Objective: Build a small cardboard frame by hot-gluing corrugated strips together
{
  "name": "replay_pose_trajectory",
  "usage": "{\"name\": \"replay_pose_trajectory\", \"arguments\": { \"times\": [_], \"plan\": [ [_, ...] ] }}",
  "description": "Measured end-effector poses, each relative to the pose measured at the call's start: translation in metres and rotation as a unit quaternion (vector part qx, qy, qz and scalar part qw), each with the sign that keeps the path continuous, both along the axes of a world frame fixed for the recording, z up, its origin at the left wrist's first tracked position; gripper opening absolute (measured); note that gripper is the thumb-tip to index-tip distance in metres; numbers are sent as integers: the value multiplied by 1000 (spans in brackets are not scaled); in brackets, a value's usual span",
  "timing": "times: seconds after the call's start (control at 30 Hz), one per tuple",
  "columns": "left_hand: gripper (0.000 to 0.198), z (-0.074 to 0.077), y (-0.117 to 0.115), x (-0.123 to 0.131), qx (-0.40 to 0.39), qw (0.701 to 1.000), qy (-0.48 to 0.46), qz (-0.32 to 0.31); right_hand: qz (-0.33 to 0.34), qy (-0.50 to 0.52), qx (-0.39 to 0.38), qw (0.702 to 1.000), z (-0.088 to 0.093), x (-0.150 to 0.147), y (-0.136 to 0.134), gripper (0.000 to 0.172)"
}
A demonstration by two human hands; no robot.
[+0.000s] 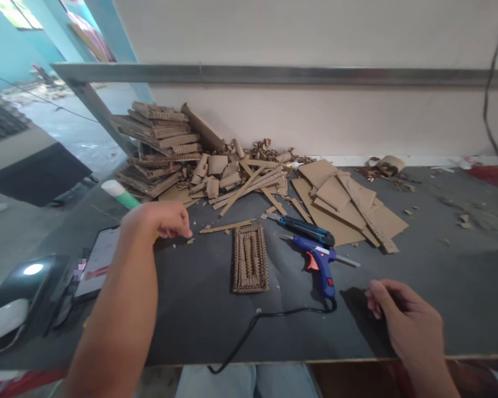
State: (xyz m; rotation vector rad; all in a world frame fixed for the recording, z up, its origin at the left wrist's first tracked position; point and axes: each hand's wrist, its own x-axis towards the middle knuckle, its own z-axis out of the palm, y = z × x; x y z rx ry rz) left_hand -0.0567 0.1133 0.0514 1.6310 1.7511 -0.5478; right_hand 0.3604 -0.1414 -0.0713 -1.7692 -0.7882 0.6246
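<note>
My left hand (170, 218) hangs above the table's left part, wrist bent and fingers curled in. Its palm side is hidden, so anything inside cannot be made out. A green tube with a white end (120, 193) shows partly behind that wrist. My right hand (406, 315) is over the front right of the table, fingers curled and thumb against them, with nothing visible in it. Between the hands lies a layered cardboard rectangle (250, 260) with corrugated strips along its edges. To its right are a blue glue gun (321, 260) and a blue utility knife (305, 228).
Stacked cardboard panels (161, 143) stand at the back left, beside piled scraps (224, 171) and strips. Flat cardboard sheets (344, 204) lie back right. A phone or tablet (97, 262) and a white mouse (6, 319) are at left. The glue gun's black cord (253, 323) crosses the front edge.
</note>
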Motion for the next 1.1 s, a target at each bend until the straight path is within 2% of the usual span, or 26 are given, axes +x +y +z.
{"name": "replay_pose_trajectory", "arguments": {
  "times": [0.2,0.37,0.47,0.63,0.8,0.9,1.03,1.1],
  "plan": [
    [25,-24,9,14,33,999,-17,-12,-21,-33,-20,999,3,-5,2,50],
    [31,-33,8,34,47,998,2,-32,-52,-42,-23,998,3,-12,4,52],
    [26,-33,6,38,53,997,-5,-48,-76,-55,-29,995,2,-13,4,53],
    [25,-30,8,38,70,994,-8,-79,-44,-108,-58,992,0,-13,3,53],
    [23,-26,10,44,90,990,-4,-108,-48,-206,-71,975,-1,-20,2,48],
    [18,-24,8,49,80,989,7,-126,-20,-251,-92,963,2,-31,2,47],
    [17,-25,7,52,75,986,21,-148,33,-260,-93,961,7,-52,10,55],
    [16,-25,6,52,78,984,25,-157,55,-287,-111,950,10,-61,17,57]
  ]
}}
